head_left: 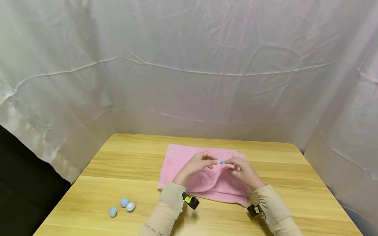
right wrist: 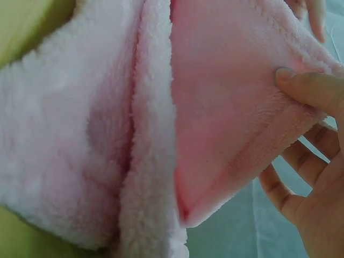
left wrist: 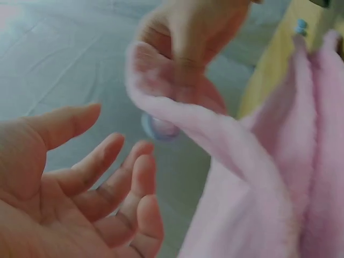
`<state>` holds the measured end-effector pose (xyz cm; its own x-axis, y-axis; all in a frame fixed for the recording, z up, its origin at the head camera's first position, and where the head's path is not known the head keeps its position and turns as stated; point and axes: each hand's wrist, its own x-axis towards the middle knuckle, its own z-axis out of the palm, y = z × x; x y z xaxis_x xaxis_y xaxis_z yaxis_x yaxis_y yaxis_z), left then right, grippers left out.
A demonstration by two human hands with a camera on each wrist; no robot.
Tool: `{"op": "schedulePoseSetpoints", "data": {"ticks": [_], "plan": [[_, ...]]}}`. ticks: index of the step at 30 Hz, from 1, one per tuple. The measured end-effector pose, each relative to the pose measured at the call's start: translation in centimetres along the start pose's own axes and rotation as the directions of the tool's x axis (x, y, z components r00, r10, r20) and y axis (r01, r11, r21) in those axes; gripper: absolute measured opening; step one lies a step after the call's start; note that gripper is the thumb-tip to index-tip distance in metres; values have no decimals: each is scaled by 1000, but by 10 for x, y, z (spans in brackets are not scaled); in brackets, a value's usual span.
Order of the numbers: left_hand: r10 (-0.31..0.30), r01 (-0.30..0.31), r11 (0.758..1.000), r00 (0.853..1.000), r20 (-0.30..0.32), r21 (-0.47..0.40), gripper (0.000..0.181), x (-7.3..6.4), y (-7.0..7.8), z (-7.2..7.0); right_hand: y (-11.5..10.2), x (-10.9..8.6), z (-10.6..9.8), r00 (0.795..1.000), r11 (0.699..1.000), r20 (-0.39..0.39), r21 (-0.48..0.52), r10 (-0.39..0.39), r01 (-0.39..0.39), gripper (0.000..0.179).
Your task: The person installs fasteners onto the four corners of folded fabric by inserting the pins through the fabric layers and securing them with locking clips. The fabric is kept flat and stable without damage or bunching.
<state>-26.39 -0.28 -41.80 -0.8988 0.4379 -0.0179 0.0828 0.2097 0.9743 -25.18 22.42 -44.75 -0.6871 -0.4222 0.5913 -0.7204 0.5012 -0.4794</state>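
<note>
Counter: partly covered by the cloth. Cloth: pink, plush, folded; one edge was raised, judged best held taut. Right grip: edge pinched by thumb and fingers. Left grip: half spread, nothing held; steadying beneath was advised. Blue piece: round, seen at the edge.

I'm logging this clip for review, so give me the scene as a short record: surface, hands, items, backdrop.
Surface: wooden table
Main item: pink cloth, folded, one flap lifted
Right hand: right hand pinches the flap
Left hand: left hand relaxed, beside the flap, holding nothing
Piece at flap: small blue piece; whether fingers touch it, cannot tell
Loose items: three small round pieces, left of the cloth
Backdrop: pale curtain
</note>
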Motion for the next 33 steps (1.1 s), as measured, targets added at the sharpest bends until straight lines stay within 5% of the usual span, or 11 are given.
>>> {"op": "schedulePoseSetpoints", "data": {"ticks": [5, 12, 15, 23, 29, 33], "plan": [[51, -60, 985, 997, 62, 159, 24, -6, 6, 3, 0, 0, -2, 1000, 1000, -7, -23, -15, 15, 35], [80, -107, 852, 994, 74, 513, 25, -14, 11, 20, 0, -1, -2, 1000, 997, -4, -78, -7, 6, 33], [108, -110, 836, 994, 36, 537, 19, -15, 10, 28, 0, -1, -3, 1000, 996, -5, -90, 6, -7, 31], [212, -148, 834, 975, -61, 531, 10, -15, 4, 33, 1, 0, -7, 1000, 996, 18, -90, 4, -2, 29], [183, -125, 919, 975, -124, 375, 17, -13, 8, 26, 3, -1, -25, 999, 995, 25, -94, 31, -28, 32], [184, -122, 942, 967, -176, 314, 18, -9, 7, 15, 7, -5, -42, 999, 990, -22, -136, 32, -35, 32]]}}
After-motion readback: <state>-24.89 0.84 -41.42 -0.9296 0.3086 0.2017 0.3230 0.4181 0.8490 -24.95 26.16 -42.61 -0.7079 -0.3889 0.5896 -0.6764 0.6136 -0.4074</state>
